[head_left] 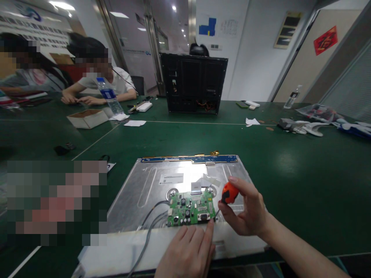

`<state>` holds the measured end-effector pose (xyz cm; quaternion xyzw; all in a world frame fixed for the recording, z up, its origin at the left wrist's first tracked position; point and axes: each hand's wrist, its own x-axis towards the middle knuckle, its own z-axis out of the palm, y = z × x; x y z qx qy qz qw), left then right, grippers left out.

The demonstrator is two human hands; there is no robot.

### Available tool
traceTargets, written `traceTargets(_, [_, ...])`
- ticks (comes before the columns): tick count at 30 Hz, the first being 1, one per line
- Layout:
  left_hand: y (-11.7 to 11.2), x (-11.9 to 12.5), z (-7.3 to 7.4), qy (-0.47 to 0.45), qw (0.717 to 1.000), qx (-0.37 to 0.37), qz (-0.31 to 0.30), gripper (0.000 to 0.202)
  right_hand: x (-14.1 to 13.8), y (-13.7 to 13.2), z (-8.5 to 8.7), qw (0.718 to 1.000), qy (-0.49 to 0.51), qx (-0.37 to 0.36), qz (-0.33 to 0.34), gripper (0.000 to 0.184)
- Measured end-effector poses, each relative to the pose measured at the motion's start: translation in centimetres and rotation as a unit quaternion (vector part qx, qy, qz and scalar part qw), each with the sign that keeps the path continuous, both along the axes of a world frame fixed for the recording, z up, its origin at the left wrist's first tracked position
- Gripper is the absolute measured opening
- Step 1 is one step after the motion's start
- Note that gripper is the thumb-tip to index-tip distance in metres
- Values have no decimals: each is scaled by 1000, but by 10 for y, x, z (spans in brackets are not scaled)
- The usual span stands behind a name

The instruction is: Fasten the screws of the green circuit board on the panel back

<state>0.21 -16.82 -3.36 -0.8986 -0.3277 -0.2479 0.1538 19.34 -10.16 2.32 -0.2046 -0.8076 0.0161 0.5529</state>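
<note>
A green circuit board (188,208) lies on the metal back of a display panel (130,200), with grey and black cables running from its left edge. My right hand (249,212) grips a short orange and black screwdriver (230,193) between thumb and fingers. Its thin shaft slants down to the board's lower right corner. Along the board's near edge rests my left hand (188,251), fingers stretched out and holding nothing. Its index fingertip touches near that same corner, beside the screwdriver's tip. Whether a screw sits under the tip is too small to tell.
Across the green table stands a black monitor frame (194,83). A water bottle (111,96) and a shallow open box (87,118) are at the left. White gloves (310,126) and plastic bags (321,112) lie at the right. Two people sit at the far left; another is behind the frame.
</note>
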Motion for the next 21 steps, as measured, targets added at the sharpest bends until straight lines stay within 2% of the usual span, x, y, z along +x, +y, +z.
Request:
traceTargets(6, [0,0,2,4,1000,4,-1,38,1,0,-1,999,2,-20,37,69])
traceTargets(10, [1,1,1,-5,1000,4,1,38,1,-2,-2,999,7,-30,21,71])
traceTargets(21, [1,0,2,-2,1000,7,2,38,-1,1,-8,999,12,15,-25,69])
